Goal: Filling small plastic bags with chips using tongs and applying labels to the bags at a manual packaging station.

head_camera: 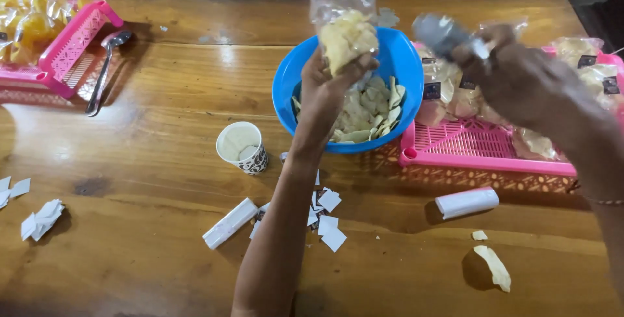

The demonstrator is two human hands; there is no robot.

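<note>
Left hand (328, 79): yours, fingers closed round a clear bag of crackers (346, 34), held up above the blue bowl (398, 57) near the table's far edge | Right hand (520, 79): yours, clenched on a blurred grey tool (445, 34) over the pink tray (481, 151) by the right edge

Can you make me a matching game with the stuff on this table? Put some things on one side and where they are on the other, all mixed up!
Things:
1. clear bag of chips
2. metal spoon
3. paper cup
4. loose chip

Places:
A. lying beside the pink basket at the far left
B. alone on the wood near the right front edge
C. held up in the left hand over the blue bowl
D. standing on the table just left of the blue bowl

Pairs: 1-C, 2-A, 3-D, 4-B
</note>
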